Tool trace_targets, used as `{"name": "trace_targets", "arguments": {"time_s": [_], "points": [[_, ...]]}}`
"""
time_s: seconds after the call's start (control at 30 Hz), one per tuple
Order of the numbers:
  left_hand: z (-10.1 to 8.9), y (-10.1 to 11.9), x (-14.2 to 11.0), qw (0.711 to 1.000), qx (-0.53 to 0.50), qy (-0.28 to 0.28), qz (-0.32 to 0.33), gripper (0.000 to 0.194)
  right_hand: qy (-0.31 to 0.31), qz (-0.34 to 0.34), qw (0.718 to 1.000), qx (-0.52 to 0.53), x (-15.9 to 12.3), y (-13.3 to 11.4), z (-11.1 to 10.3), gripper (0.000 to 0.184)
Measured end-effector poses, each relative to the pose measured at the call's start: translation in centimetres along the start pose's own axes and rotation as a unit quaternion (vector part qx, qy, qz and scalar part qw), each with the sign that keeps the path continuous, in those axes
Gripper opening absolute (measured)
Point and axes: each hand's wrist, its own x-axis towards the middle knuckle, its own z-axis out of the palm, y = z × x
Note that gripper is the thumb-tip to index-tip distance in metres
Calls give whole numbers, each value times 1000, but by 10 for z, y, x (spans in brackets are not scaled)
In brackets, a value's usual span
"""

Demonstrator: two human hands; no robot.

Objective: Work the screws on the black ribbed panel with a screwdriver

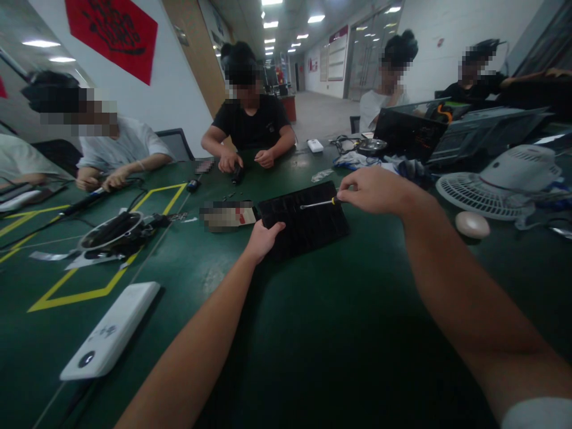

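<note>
A flat black panel [308, 223], perhaps a device casing with raised ribs, lies tilted on the green table in front of me. My left hand [264, 239] grips its left edge, thumb on top and fingers hidden beneath. In my right hand [373, 189] is a screwdriver [318, 204] with a yellow and black handle, held nearly level over the panel. Its metal shaft points left, the tip close to the panel's middle; whether it touches, I cannot tell. Just left of the panel sits a small open box [226, 217].
On the left lie a white power bank [111, 330], a ring-shaped part with cables [111, 232] and yellow tape [71, 295]. To the right are a white fan [504, 179], a computer mouse [472, 224] and an open computer case [482, 134]. Several people sit around the table [313, 333].
</note>
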Motion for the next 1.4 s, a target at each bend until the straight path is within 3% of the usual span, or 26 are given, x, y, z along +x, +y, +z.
{"name": "trace_targets", "arguments": {"time_s": [0.37, 0.63, 0.8, 1.4], "points": [[-1, -2, 2, 1000, -2, 9, -2, 47, -74, 11, 996, 49, -6, -4, -5, 42], [-1, -1, 1, 1000, 2, 1, -6, 45, -37, -15, 999, 14, -4, 18, -9, 37], [-3, -4, 3, 1000, -5, 5, -12, 49, 13, -9, 1000, 4, -4, 9, -7, 31], [-1, 0, 1, 1000, 3, 14, -10, 47, 15, -7, 1000, -3, -2, 4, -2, 30]]}}
